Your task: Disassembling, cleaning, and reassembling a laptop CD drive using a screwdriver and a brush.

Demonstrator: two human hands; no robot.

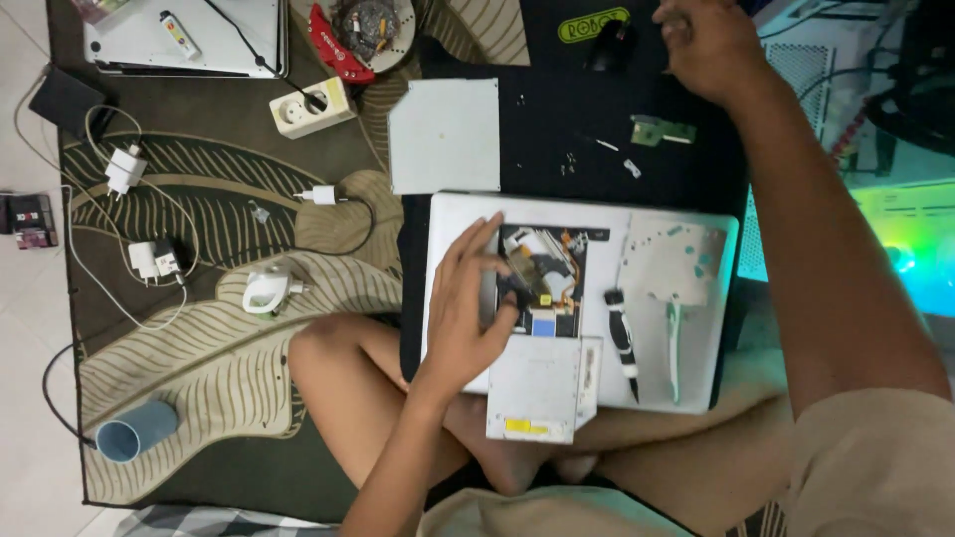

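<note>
**Teardown, mid-stage: drive internals exposed**

Mat (557,149), black and smooth, spans the area between both hands and reaches up to the right one. White slab, probably a laptop (676,358), matte plastic with rounded corners, sits under the left hand on the person's lap. Silver metal cover plate (445,134), flat and square with 1 clipped corner, lies above the left hand. Opened optical drive (542,281) is directly at the left fingertips: dark cavity, orange flex strip, shiny metal bits. Its thin grey tray (537,393) lies just below that hand.

Left hand (468,308): fingers spread, tips pressing into the drive, gripping nothing I can see. Right hand (708,45): reached far forward, curled; whether it holds anything, cannot tell.

Black-handled screwdriver (623,343) lies right of the left hand, untouched. Small green board (661,130) sits below the right hand, loose screws (567,162) nearby.

Judgement: next move needs a fine pinch on the flex, low force.
</note>
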